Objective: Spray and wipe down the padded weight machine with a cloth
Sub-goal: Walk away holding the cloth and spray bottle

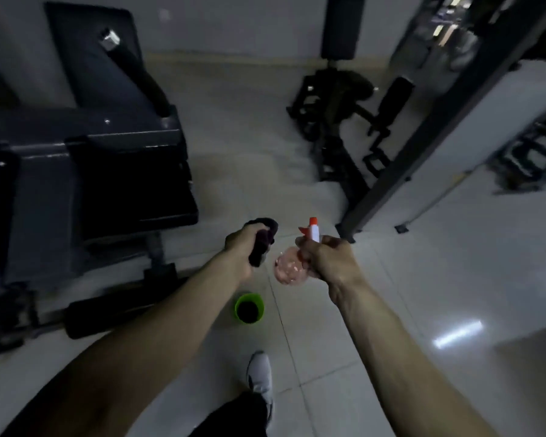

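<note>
Left hand [241, 244] gripping the cloth [263, 238], right hand [327, 257] gripping the spray bottle [289, 268]

I see both arms stretched forward over the pale tiled floor [407, 279]. The left fingers are curled round a dark, bunched cloth. Part of it sticks out above the fist and part hangs below. The right fingers are wrapped round the neck of the spray bottle, with its clear pinkish body below the hand and its white-and-orange head above. The nozzle points left, toward the cloth. Cloth and bottle are near each other, apart as far as I can tell.

Padded weight machine [108, 171]: left of and ahead of the left hand, apart from it. It has black pads and a dark grey frame, with a chrome-ended bar tilted over the upper pad. The view is dim and blurred, so I cannot make out pad detail.

On the floor below the hands stands a green cup [249, 308], upright and dark inside, just beside the machine's foot. A white shoe [260, 373] shows near the bottom edge. Farther back, a second black machine [338, 99] sits near the wall. A dark slanted post [448, 115] comes down to the floor just beyond the bottle.
</note>
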Demonstrator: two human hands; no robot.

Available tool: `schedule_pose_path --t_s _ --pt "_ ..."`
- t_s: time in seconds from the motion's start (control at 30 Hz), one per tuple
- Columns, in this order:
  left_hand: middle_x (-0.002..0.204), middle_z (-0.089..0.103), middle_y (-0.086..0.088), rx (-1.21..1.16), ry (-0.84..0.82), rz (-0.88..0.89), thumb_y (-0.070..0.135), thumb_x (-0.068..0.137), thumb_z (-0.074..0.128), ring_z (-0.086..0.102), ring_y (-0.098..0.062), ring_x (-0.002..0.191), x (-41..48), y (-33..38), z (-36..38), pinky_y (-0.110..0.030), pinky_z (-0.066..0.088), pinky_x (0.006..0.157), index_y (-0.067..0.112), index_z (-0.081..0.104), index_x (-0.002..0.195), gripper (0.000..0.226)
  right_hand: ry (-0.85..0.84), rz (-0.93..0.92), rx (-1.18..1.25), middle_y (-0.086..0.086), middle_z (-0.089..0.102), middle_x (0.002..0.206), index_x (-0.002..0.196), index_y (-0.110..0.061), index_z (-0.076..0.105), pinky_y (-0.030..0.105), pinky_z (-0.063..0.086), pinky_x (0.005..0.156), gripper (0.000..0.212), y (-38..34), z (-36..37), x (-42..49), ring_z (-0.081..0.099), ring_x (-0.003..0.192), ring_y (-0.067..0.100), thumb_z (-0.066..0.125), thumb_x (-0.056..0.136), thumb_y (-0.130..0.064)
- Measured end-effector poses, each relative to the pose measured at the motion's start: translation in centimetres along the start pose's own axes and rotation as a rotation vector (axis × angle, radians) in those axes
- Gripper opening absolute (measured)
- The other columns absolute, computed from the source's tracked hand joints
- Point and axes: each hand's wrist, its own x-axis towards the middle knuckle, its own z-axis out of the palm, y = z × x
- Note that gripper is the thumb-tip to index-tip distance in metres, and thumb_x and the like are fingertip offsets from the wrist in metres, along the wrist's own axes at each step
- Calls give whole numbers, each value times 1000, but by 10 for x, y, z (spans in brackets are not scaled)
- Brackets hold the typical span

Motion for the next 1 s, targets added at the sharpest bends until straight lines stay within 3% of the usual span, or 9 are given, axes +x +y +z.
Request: schedule_pose_path --t_s 0.13,0.23,0.33,0.4,0.5,0.63,0.73,0.83,1.0 --pt "82 65 -12 -133 114 -12 21 88 70 47 -17 48 31 17 8 -17 30 37 14 80 96 15 -168 -20 -148 7 67 61 78 -5 70 29 55 54 15 -32 10 60 59 46 16 67 93 -7" --pt "77 63 -10 -242 205 9 18 91 64 44 -18 49 44 23 1 -15 24 36 24 82 73 26 -337 -19 -298 5 66 57 75 -6 67 22 49 46 19 -52 28 103 57 42 14 66 94 -7" --pt "65 60 -6 -339 286 24 17 94 59 42 -16 46 55 17 -3 -13 21 37 24 81 71 33 -460 -44 -501 8 73 72 74 -10 71 27 54 59 18 -52 50 152 66 57 17 68 91 -16" --pt "59 56 -3 -421 392 21 18 96 58 41 -15 42 72 8 -3 -13 20 37 22 79 75 30 -562 -71 -627 4 71 69 65 -17 67 30 52 66 27 -46 67 187 66 63 20 66 92 -24" --pt "59 53 -6 -646 588 -18 16 95 62 41 -13 33 101 -18 3 -12 25 33 9 73 96 13 -689 -108 -788 -8 54 43 53 -21 56 21 48 60 44 -27 86 240 56 46 11 62 96 -27" --pt "50 53 -6 -887 807 -55 7 97 58 42 -13 27 141 -63 33 -13 27 30 -6 65 115 24 -838 -75 -895 0 68 62 82 -10 76 24 50 51 8 11 87 302 65 53 12 72 88 -14" --pt "56 61 -13 -957 872 -101 -1 96 54 49 -16 34 175 -114 67 -17 36 34 -7 68 112 23 -847 -57 -952 4 69 72 80 -14 75 22 49 54 10 57 74 355 68 58 10 71 90 -15" --pt "68 62 -28 -982 902 -118 -8 90 52 44 -22 43 213 -172 92 -18 30 37 -3 72 108 27 -806 -95 -1085 6 71 86 91 -12 74 26 47 64 20 118 65 409 68 81 27 66 96 -30" --pt "70 63 -31 -1047 975 -126 0 89 62 46 -29 60 300 -268 100 -20 25 44 6 80 90 19 -777 -124 -1219 12 75 104 107 -8 73 37 57 83 25 250 91 504 71 98 34 60 101 -29"
